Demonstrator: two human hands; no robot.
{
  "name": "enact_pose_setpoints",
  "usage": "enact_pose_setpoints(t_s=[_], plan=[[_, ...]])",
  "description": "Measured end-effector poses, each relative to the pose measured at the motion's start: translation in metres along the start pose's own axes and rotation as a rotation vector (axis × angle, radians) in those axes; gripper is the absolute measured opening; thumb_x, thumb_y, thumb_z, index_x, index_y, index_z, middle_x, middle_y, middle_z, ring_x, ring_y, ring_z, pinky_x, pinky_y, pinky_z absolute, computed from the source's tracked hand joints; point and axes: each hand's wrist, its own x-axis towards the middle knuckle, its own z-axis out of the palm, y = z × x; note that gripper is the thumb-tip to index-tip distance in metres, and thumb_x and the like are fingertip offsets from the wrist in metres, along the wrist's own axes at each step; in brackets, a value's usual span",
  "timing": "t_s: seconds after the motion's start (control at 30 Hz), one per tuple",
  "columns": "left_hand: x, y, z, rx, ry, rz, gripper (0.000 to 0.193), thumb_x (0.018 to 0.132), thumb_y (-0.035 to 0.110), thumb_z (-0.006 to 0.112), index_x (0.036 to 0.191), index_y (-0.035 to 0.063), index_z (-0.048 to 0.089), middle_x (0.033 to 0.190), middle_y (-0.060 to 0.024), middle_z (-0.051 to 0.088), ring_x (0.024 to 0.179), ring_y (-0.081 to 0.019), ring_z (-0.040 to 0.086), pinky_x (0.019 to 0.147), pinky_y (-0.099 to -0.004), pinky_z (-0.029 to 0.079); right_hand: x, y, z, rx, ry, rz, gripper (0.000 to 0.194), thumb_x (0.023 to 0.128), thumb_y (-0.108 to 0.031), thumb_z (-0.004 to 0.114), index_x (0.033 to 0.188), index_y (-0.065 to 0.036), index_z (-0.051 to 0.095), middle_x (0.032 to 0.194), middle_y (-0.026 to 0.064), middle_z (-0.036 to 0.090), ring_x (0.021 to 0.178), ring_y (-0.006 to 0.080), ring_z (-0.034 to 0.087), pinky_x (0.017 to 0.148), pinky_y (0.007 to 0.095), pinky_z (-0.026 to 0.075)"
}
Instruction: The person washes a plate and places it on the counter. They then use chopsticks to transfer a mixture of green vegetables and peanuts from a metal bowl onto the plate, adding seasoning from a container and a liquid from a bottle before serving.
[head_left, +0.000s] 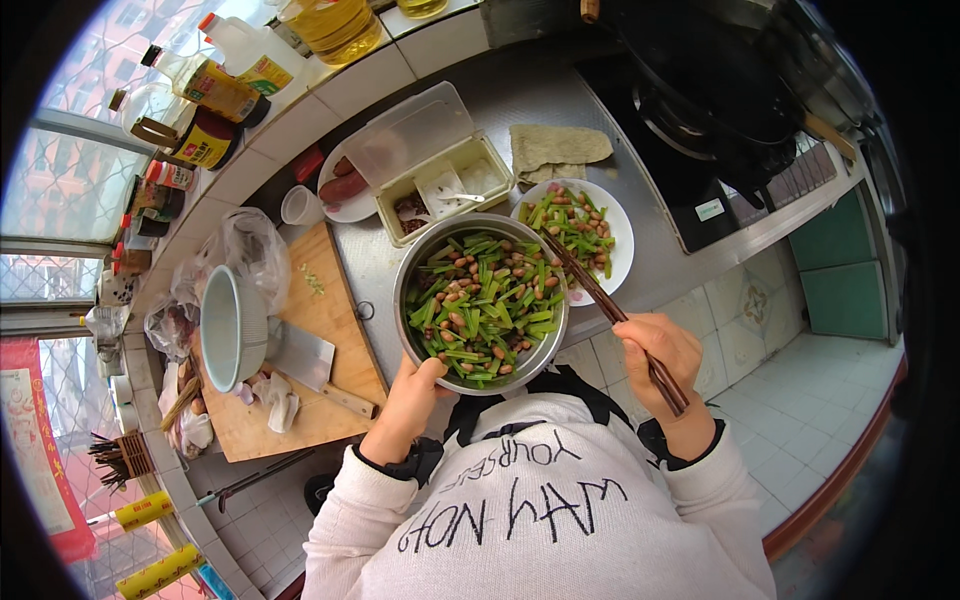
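My left hand (412, 397) grips the lower left rim of a stainless steel bowl (558, 352), thumb over the edge. Cut green stalks and peanuts (484, 300) fill much of the bowl. My right hand (664, 360) is closed around dark wooden chopsticks (596, 292). Their tips reach the gap between the bowl's right rim and a white plate (624, 251), over the food there. That plate, partly hidden behind the bowl, carries more of the same stalks and peanuts. Behind the bowl stands a seasoning box (491, 161) with its clear lid raised and small white spoons inside.
At left, a cutting board (330, 281) holds a cleaver (307, 356) and a tilted pale plastic basket (232, 330). A folded cloth (559, 150) lies behind the plate. A black wok (705, 67) stands on the gas stove at upper right. Bottles line the tiled window ledge.
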Motion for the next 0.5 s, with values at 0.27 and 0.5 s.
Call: enact_pose_setpoints(t_s=[0.27, 0.5], plan=[[0.004, -0.002, -0.002, 0.014, -0.025, 0.011, 0.049, 0.084, 0.009, 0.044, 0.133, 0.0029, 0.041, 0.118, -0.0099, 0.058, 0.099, -0.0189, 0.061, 0.075, -0.0311, 0.051, -0.013, -0.003, 0.022, 0.085, -0.127, -0.027, 0.01, 0.081, -0.005, 0.068, 0.09, -0.006, 0.064, 0.082, 0.0084, 0.066, 0.065, 0.0235, 0.065, 0.057, 0.0299, 0.051], [0.002, -0.005, 0.0, -0.034, 0.032, 0.0, 0.047, 0.084, 0.009, 0.043, 0.131, 0.0026, 0.044, 0.115, -0.009, 0.061, 0.097, -0.0188, 0.062, 0.074, -0.0306, 0.052, -0.014, 0.009, 0.003, 0.014, -0.023, 0.006, 0.007, 0.085, -0.006, 0.065, 0.092, -0.004, 0.063, 0.082, 0.0102, 0.066, 0.066, 0.0243, 0.065, 0.058, 0.0298, 0.051]])
